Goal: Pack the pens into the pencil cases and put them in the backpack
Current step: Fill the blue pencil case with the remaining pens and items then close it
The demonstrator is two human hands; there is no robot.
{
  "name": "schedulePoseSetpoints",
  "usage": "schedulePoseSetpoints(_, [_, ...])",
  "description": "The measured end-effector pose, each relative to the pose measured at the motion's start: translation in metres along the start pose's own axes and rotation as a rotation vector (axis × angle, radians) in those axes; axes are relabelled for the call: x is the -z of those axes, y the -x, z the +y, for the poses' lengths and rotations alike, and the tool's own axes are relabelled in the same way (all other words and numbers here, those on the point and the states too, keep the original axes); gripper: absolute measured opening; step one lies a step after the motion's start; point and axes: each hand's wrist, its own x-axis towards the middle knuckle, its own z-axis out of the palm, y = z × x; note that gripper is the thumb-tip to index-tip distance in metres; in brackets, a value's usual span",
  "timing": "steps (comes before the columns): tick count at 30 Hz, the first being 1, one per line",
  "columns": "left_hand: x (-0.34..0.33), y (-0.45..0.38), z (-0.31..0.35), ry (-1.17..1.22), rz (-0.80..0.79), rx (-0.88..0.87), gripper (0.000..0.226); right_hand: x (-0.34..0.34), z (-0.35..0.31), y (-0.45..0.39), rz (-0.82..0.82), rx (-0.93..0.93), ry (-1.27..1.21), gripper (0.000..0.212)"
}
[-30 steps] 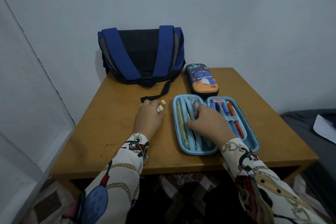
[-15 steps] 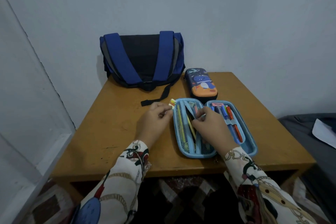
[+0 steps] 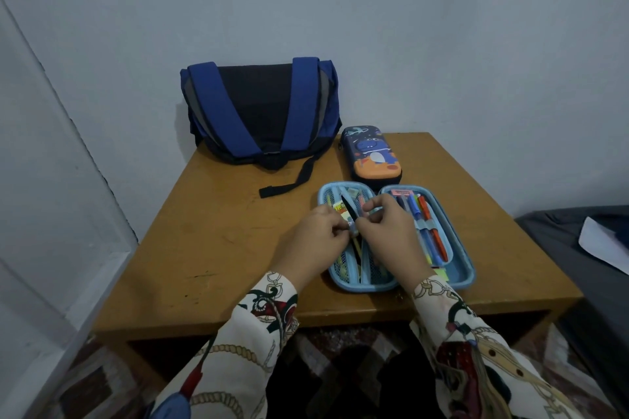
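Left hand (image 3: 315, 236) moved right since earlier; I see both hands pinching a small colourful eraser (image 3: 343, 216) over the open light-blue pencil case (image 3: 456, 277). Blue backpack (image 3: 260, 112) and closed dinosaur-print case (image 3: 371, 155) sit behind on the wooden bench (image 3: 221, 248); right hand (image 3: 391, 235) overlaps the case's mesh pocket.

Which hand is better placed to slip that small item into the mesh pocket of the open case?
Left. The left hand already pinches the small colourful item right over the mesh pocket of the open pencil case. The right hand is beside it, pinching the pocket's edge.
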Motion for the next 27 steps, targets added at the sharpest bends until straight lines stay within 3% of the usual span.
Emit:
schedulePoseSetpoints(10, [-0.009,-0.004,0.001,0.043,-0.056,0.041,0.02,0.0,0.006,0.0,0.014,0.036,-0.045,0.018])
schedulePoseSetpoints(15, [-0.012,-0.005,-0.008,0.087,0.16,-0.011,0.02,0.0,0.009,0.0,0.004,0.016,-0.04,0.017])
schedulePoseSetpoints(19, [-0.005,-0.013,-0.022,-0.044,0.271,0.111,0.023,0.004,0.004,-0.003,-0.023,0.0,0.017,0.002])
schedulePoseSetpoints(22, [-0.002,-0.018,-0.035,-0.009,0.307,0.274,0.018,0.006,-0.002,-0.012,-0.006,0.006,0.109,0.012])
schedulePoseSetpoints(27, [-0.007,-0.023,-0.036,-0.079,0.186,0.333,0.057,-0.01,-0.009,-0.046,-0.014,0.031,0.27,0.018])
